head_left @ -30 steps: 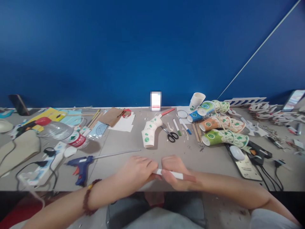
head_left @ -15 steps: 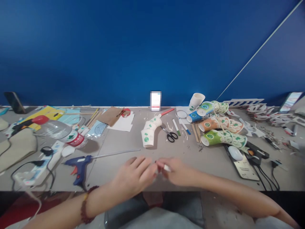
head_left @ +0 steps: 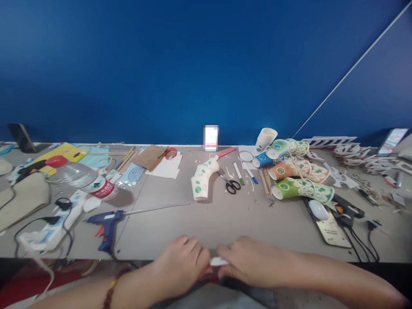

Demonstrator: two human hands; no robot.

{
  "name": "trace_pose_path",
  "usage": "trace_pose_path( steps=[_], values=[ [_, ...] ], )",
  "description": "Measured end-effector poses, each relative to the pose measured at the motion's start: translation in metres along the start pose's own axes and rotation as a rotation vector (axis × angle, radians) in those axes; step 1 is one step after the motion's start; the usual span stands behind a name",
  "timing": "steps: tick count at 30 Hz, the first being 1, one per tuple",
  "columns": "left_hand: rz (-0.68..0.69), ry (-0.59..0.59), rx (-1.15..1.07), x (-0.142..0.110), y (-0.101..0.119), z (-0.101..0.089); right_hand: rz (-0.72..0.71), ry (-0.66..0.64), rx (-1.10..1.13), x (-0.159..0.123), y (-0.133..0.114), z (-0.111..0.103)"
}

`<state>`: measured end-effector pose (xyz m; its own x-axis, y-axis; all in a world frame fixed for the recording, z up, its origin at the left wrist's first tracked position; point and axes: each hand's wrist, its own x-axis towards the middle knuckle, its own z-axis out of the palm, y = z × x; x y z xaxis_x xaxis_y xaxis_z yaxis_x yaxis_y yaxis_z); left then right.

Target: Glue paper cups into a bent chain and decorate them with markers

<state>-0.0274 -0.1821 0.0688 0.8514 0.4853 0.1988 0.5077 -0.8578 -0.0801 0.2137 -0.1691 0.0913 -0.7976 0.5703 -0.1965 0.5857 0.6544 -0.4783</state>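
Bench (head_left: 167,227): grey top, spanning the frame from left edge to right edge
Left of frame: clear bottle (head_left: 84,177) on its side; white power strip (head_left: 61,227); below centre-left, blue glue gun (head_left: 107,236)
Left of centre: brown sheet (head_left: 149,157) overlapping white paper (head_left: 169,168)
Centre: curved row of white cups (head_left: 201,189), black-handled scissors (head_left: 232,186) just beside, green-ended marker (head_left: 238,173)
Right of frame: green cup row (head_left: 302,189); black glue gun (head_left: 350,209)

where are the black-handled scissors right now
In the head view, the black-handled metal scissors lie right of centre on the grey table, between the curved row of white paper cups and the green-ended white marker.
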Motion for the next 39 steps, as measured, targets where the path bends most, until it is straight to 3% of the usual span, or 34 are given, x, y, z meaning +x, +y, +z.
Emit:
trace_pose_path(
  steps=[1, 4, 8, 12, 16, 19, 23, 27, 31, 39],
  values=[
    [-0.026, 0.014, 0.017, -0.009, -0.009, -0.001, -0.003, 0.044, -0.019, -0.008, 0.006, -0.001],
    [-0.226, 0.017, 0.066, -0.042, -0.047, -0.004, 0.211, 0.293, 0.040, -0.033, 0.029, -0.008],
    [-0.560, -0.077, -0.044, -0.058, -0.096, -0.005, 0.338, 0.388, 0.188, -0.043, 0.048, -0.018],
    [-0.714, -0.140, -0.216, -0.016, -0.133, 0.012, 0.282, 0.446, 0.369, -0.008, 0.055, -0.016],
    [-0.864, -0.128, -0.255, 0.043, -0.168, 0.043, 0.187, 0.689, 0.613, 0.049, 0.075, -0.012],
    [-0.941, -0.102, -0.230, 0.071, -0.186, 0.066, 0.170, 0.849, 0.742, 0.087, 0.096, -0.019],
    [-1.019, -0.058, -0.195, 0.086, -0.193, 0.086, 0.151, 0.981, 0.954, 0.122, 0.127, -0.043],
    [-1.023, -0.002, -0.146, 0.086, -0.190, 0.092, 0.139, 1.089, 1.146, 0.138, 0.155, -0.055],
    [-0.986, 0.041, -0.132, 0.083, -0.188, 0.091, 0.207, 1.144, 1.038, 0.140, 0.168, -0.047],
    [-0.974, 0.131, -0.189, 0.085, -0.184, 0.076, 0.299, 1.065, 0.676, 0.128, 0.157, -0.043]
  ],
)
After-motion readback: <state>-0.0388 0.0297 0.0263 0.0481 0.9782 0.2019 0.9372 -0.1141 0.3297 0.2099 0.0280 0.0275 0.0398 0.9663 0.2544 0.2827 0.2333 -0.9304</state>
